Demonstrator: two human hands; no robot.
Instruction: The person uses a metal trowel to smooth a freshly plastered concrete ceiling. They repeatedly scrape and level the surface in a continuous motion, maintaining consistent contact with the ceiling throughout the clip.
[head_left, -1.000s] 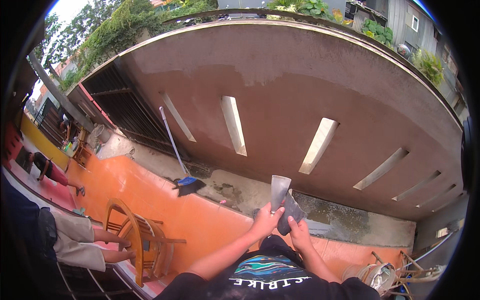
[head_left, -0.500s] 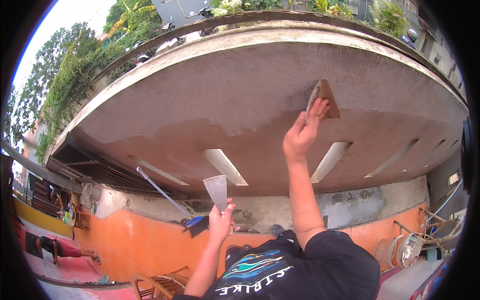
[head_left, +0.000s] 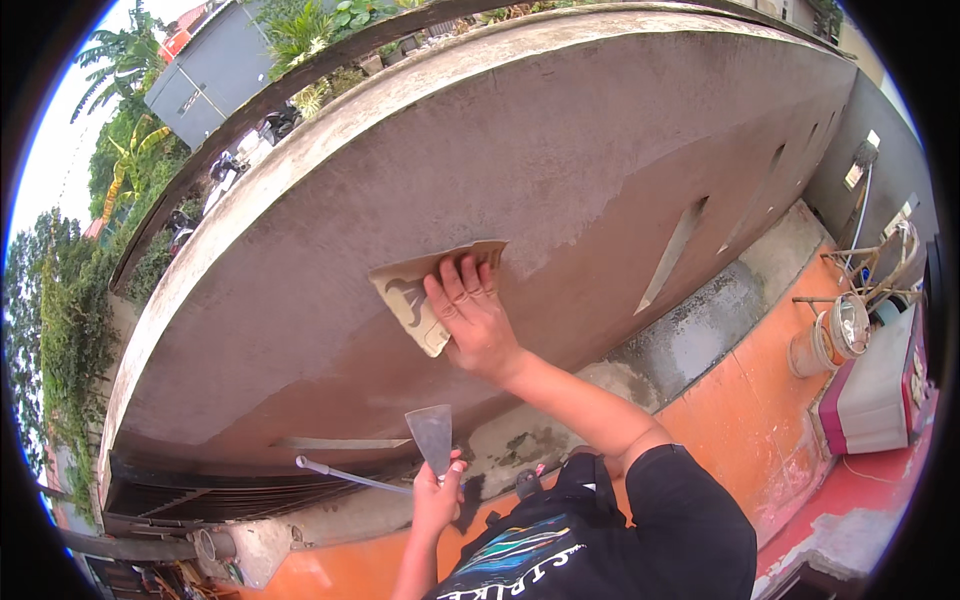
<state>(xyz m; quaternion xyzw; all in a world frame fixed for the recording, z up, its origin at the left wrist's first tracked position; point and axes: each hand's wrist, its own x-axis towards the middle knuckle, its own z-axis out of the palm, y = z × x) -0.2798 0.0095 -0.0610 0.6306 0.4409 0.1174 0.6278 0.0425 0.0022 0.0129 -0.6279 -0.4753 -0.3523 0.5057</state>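
Note:
My right hand (head_left: 475,315) presses a folded-looking sheet of sandpaper (head_left: 412,297), tan with dark print on its back, against the grey upper part of the wall (head_left: 560,130). Its fingers lie over the sheet and the thumb is hidden. Lower down, my left hand (head_left: 437,495) grips a putty knife (head_left: 432,437) by the handle. The wide metal blade points up, apart from the wall's surface. Below a wavy line, the wall turns a darker reddish brown.
Slots (head_left: 672,255) pierce the lower wall. A long-handled broom (head_left: 340,474) leans near the dark grille (head_left: 190,490). Buckets (head_left: 815,345) and a wooden frame stand at the right on orange flooring (head_left: 740,430). A wet grey patch (head_left: 690,325) lies along the wall's foot.
My right hand has slid the sandpaper left and down across the wall. The view has turned, bringing the right-hand corner closer. My left hand still holds the putty knife low.

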